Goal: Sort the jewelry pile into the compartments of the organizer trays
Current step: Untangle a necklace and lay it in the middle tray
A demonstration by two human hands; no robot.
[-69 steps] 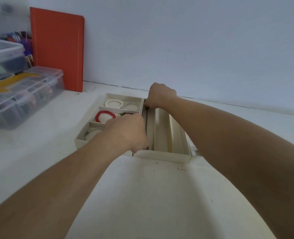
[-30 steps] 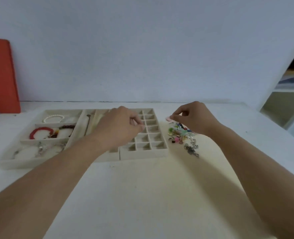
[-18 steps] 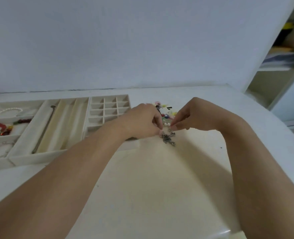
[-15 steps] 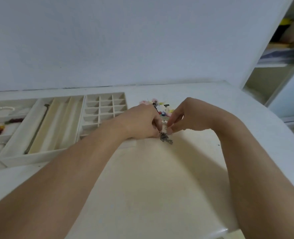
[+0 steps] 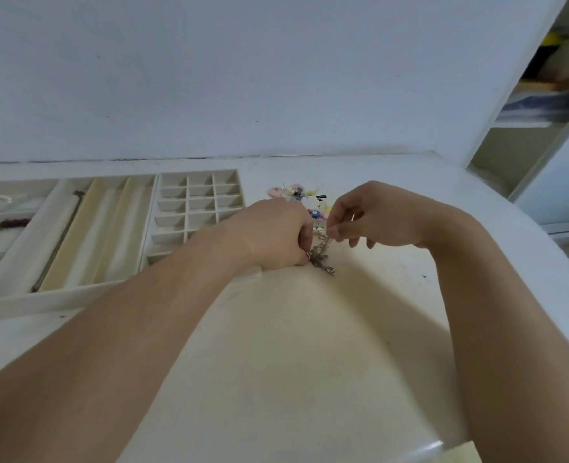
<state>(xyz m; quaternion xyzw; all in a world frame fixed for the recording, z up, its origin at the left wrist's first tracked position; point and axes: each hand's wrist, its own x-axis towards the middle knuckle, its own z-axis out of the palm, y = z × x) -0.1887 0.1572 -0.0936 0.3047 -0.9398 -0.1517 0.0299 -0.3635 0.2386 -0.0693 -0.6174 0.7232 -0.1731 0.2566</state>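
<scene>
A small pile of colourful jewelry [image 5: 301,195] lies on the white table, right of the trays. My right hand [image 5: 373,215] pinches the top of a silvery chain [image 5: 323,253] and lifts it from the pile. My left hand [image 5: 276,232] grips the chain's lower end, which trails onto the table. The small-grid tray [image 5: 197,202] sits left of the pile, its near corner hidden by my left arm. Beside it is the long-slot tray [image 5: 86,228] with a dark necklace in it. A third tray [image 5: 5,208] at far left holds a pearl bracelet and beaded bracelets.
A white wall [image 5: 243,78] runs behind the table. The table edge [image 5: 543,262] curves round on the right, with a shelf unit [image 5: 543,95] beyond it. Bare tabletop [image 5: 293,345] stretches in front of the trays toward me.
My view swung right from the trays to the pile. Both hands moved from the trays onto the pile and took hold of the chain; my right hand now raises its end a little.
</scene>
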